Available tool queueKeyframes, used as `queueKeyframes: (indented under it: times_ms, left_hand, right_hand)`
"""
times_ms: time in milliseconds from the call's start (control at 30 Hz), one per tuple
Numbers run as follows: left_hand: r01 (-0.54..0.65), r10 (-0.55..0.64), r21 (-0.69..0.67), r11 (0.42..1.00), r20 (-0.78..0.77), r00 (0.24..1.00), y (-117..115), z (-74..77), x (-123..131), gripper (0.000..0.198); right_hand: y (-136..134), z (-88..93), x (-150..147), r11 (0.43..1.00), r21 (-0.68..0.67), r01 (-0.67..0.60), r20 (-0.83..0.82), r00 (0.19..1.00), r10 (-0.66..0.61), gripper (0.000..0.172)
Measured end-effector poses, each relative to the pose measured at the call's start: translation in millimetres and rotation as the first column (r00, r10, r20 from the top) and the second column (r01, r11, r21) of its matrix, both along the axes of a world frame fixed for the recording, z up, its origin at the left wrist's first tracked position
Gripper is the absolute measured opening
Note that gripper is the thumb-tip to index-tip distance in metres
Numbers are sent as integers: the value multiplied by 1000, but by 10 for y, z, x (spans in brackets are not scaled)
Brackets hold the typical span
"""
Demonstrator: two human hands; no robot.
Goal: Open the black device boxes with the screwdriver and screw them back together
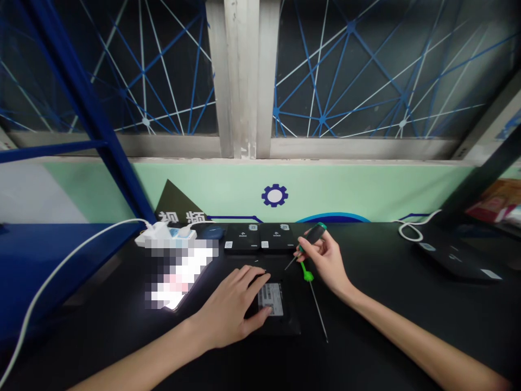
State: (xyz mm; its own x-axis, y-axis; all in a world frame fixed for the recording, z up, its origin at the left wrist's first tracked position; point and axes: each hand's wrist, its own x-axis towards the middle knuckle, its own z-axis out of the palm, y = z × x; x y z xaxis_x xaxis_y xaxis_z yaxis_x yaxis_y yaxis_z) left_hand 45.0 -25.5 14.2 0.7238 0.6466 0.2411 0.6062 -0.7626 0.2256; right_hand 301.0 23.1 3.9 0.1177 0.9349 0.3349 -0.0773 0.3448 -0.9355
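My left hand (234, 307) lies flat with its fingers spread on a black flat device (285, 317) that carries a white label (271, 298). My right hand (325, 260) is closed round a screwdriver (311, 236) with a black and green handle; its thin shaft points down-left toward the device. A second, green-handled screwdriver (313, 293) lies on the black tabletop just right of the device, its long shaft pointing toward me.
Two black boxes (260, 238) stand at the back of the desk. A white power strip (165, 234) with a white cable sits back left, beside a lit screen (179, 271). A black device (451, 252) and a looped white cable (411, 231) are at right.
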Motion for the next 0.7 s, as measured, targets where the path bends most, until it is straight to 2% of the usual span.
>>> queueKeyframes:
  times_ms: [167,367,467,533,700]
  left_hand:
    - [0,0,-4,1000,8,1000,5,-4,16,49]
    - [-1,1,-1,1000,7,1000,5,1,13,48]
    - [-4,4,-4,1000,-9,1000,12,3,1,50]
    - [5,-6,-16,1000,-30,1000,16,3,-7,60]
    - [-3,-1,-61,998,-68,998,14,-8,-27,97]
  right_hand:
    - [-21,20,-21,1000,-5,17,30,999,-17,43]
    - [-17,92,-88,996,56,72,202,976,-82,39]
    - [42,164,-156,995,72,62,265,961,-79,37]
    - [94,212,-204,998,66,10,299,954,-30,35]
    - [215,244,-313,992,48,-116,372,924,90,31]
